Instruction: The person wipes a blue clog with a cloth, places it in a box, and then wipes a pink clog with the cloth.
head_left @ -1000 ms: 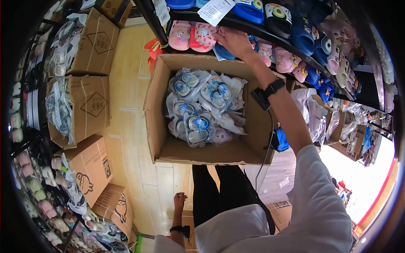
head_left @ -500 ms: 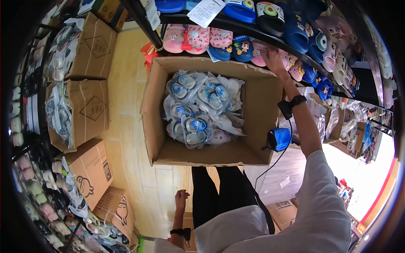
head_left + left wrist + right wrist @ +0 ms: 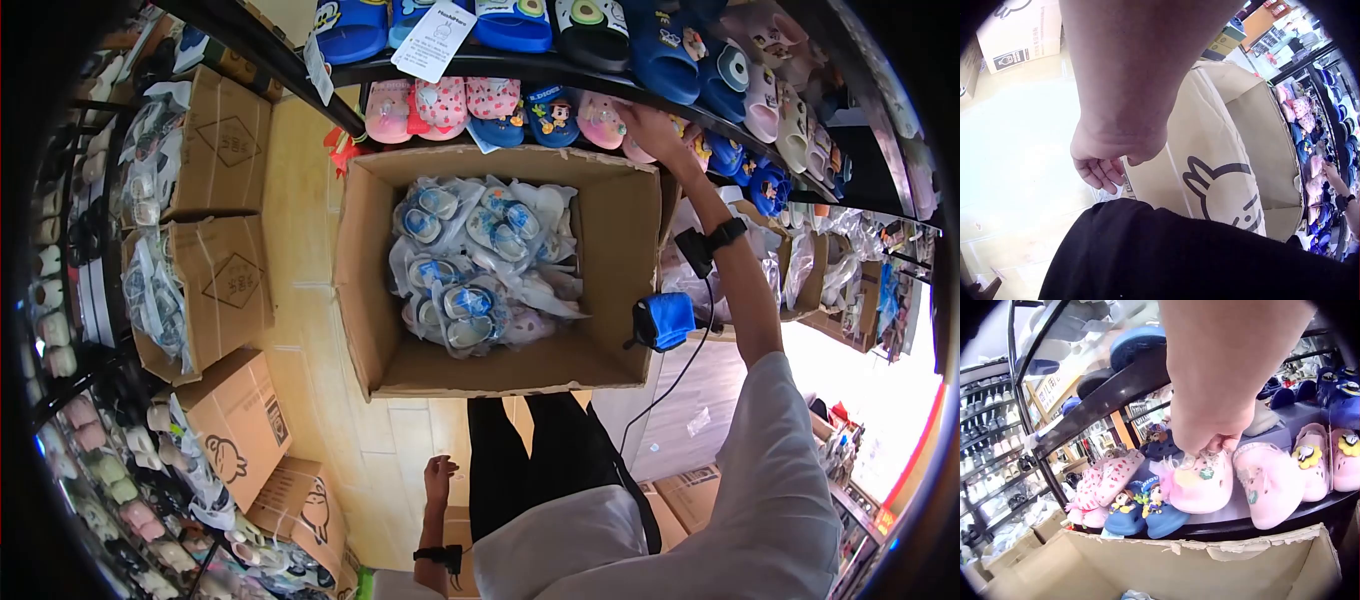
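My right hand reaches over the cardboard box to a low shelf of children's clogs. Its fingers grip a pink clog at the foot opening, with the fingertips partly hidden. A second pink clog stands tilted just to the right of it. On the other side are blue clogs with cartoon figures and pink clogs with a red print. My left hand hangs by my leg, fingers loosely bent and holding nothing. Bagged sandals with blue straps lie in the open cardboard box.
An upper shelf with slides and a hanging tag overhangs my right hand. Cartons of bagged shoes line the left. A blue pouch hangs at the box's right side, near the cable from my right wrist.
My right hand has moved right along the shelf, from the red-printed pink clogs to the plain pink one. The head view has shifted slightly. The left hand still hangs down.
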`<state>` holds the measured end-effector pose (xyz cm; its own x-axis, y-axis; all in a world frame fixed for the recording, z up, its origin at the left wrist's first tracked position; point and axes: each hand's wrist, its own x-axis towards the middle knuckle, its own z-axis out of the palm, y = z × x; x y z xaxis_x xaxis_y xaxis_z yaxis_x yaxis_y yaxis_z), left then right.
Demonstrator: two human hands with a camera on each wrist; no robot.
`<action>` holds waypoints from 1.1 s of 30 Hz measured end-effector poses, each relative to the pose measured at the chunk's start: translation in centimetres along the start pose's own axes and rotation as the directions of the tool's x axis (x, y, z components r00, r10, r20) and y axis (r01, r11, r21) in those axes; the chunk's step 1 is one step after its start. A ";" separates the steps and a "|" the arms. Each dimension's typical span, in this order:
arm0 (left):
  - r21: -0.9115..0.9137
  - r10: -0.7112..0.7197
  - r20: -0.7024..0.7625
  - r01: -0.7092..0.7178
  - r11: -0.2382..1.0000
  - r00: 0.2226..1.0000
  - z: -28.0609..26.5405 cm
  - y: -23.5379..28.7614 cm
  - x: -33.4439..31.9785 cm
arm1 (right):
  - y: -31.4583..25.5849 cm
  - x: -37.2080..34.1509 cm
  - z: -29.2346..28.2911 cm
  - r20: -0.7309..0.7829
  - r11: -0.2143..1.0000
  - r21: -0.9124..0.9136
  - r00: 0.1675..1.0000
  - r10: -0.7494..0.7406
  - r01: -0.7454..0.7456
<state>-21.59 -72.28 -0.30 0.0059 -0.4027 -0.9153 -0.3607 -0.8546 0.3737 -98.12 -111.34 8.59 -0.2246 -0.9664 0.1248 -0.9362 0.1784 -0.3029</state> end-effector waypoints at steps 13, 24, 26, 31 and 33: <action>-0.038 0.142 0.034 -0.141 0.989 0.989 0.8 5.5 -0.6 | -15.0 -13.9 -12.1 0.015 0.961 0.273 0.999 -0.044 0.038; -0.029 0.420 0.341 -0.437 0.899 0.841 3.9 25.3 -8.2 | -27.1 -30.7 -18.3 0.251 0.890 0.086 0.855 -0.455 0.448; 0.003 0.420 0.442 -0.470 0.883 0.792 4.7 28.3 -9.5 | -28.8 -31.8 -19.9 0.301 0.860 0.106 0.808 -0.506 0.499; 0.041 0.339 0.639 -0.470 0.882 0.690 5.9 30.4 -8.2 | -33.8 -33.2 -24.5 0.317 0.742 0.130 0.682 -0.659 0.657; -0.050 0.354 0.699 -0.452 0.891 0.621 6.1 31.5 -9.7 | -35.3 -33.4 -25.7 0.292 0.664 0.058 0.623 -0.726 0.746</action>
<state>-38.69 -93.29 19.47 -0.7765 -0.3235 -0.5408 -0.2770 -0.5956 0.7540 -64.53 -80.60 39.36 0.6182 -0.7857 0.0218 -0.7732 -0.6129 -0.1627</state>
